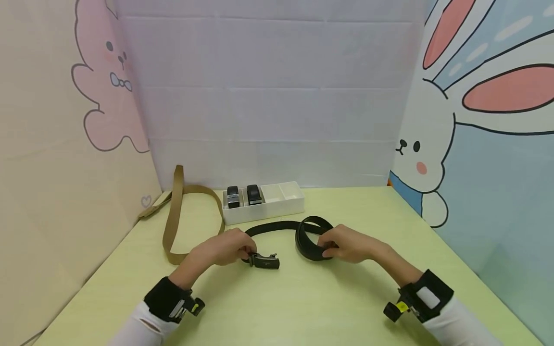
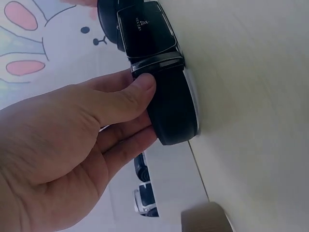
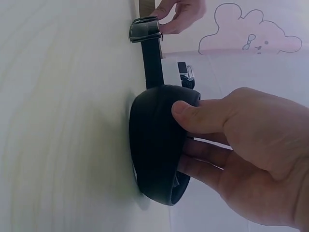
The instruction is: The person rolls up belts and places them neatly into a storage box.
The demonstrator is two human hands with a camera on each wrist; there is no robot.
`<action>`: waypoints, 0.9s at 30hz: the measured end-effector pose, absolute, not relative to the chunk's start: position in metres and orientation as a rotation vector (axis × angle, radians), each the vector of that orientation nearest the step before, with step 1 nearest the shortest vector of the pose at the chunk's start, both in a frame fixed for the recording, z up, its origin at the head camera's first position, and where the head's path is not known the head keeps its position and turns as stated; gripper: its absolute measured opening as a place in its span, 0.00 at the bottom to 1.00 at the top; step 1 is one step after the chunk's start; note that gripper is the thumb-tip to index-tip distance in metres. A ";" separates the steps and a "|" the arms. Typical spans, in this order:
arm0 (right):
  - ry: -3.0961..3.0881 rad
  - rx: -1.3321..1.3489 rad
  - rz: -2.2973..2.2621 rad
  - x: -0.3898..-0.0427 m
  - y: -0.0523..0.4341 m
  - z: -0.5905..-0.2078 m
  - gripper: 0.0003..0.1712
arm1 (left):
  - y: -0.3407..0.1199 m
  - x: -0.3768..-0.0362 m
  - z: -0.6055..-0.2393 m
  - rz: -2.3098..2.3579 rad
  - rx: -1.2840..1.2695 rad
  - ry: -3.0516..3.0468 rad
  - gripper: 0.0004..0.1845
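Observation:
A black belt (image 1: 277, 226) lies across the table between the two hands, one end rolled into a loose coil (image 1: 308, 249). My left hand (image 1: 227, 247) pinches the belt next to its metal buckle (image 1: 266, 261); in the left wrist view the thumb rests on the strap (image 2: 174, 108) just below the buckle plate (image 2: 147, 31). On the other side, my right hand (image 1: 348, 244) holds the coil's edge. In the right wrist view its thumb lies on the outside of the coil (image 3: 157, 140), and some fingertips are hidden behind it.
Behind the belt stands a white divided tray (image 1: 264, 211) with a rolled black belt (image 1: 232, 197) and another rolled black belt (image 1: 254, 194) in its left compartments. A tan strap (image 1: 173, 226) lies looped at the left. Printed cloth walls surround the table's back and sides.

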State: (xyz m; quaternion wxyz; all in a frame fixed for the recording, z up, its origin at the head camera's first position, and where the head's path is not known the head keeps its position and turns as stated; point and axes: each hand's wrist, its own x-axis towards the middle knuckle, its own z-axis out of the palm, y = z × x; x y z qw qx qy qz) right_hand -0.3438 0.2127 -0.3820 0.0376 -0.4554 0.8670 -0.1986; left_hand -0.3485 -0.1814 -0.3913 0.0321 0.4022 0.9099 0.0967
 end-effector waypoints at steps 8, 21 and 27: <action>2.593 -1.497 -0.690 -0.331 0.220 -0.366 0.07 | -0.208 -0.356 -0.387 0.218 1.160 2.926 0.09; 2.596 -1.443 -0.942 -0.338 0.238 -0.353 0.08 | -0.192 -0.353 -0.388 0.345 1.260 2.963 0.19; 2.641 -1.613 -1.014 -0.337 0.234 -0.353 0.12 | -0.146 -0.349 -0.390 0.541 1.338 3.024 0.12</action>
